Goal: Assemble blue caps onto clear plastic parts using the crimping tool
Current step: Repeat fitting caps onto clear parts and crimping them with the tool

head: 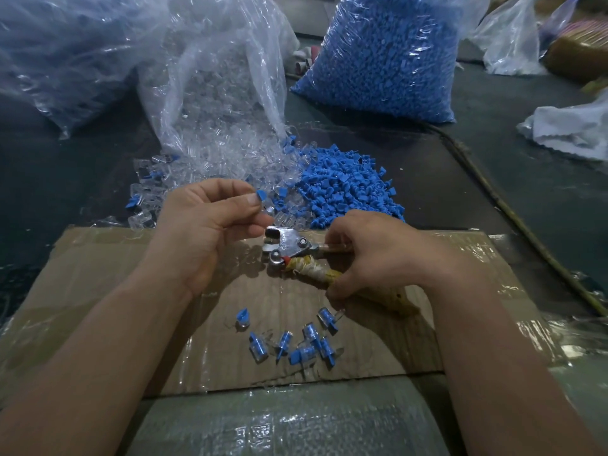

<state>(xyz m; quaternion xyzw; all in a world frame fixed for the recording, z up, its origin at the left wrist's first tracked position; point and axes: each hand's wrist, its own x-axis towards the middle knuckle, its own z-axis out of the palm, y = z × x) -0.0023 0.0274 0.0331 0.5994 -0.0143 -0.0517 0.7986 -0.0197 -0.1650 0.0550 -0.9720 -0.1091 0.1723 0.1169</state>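
By my reading I am early in the job. Seven or so finished pieces (304, 353), clear bodies with blue caps pressed in, lie scattered on the near part of the cardboard (98, 255), just this side of my hands. That is all the completed work I can see.

Far more is left. A heap of loose blue caps (348, 189) sits beyond the cardboard to the right. It touches a spill of clear parts (210, 159) on its left, which runs out of an open bag of clear parts (214, 77). A full bag of blue caps (388, 60) stands farther back on the table (59, 179).

As for the piece in progress, my left hand (204, 225) has its grip closed, thumb and forefinger pinching a blue cap (262, 194) just above and to the left of the tool head. I cannot tell whether a clear part is already fitted to it, because the fingers hide that. My right hand (371, 255) has its grip wrapped round the taped handles of the crimping tool (283, 246). The tool's metal head points left over the cardboard, toward the other hand. The cap is near the head but not in it, so I judge this crimp is not yet made.
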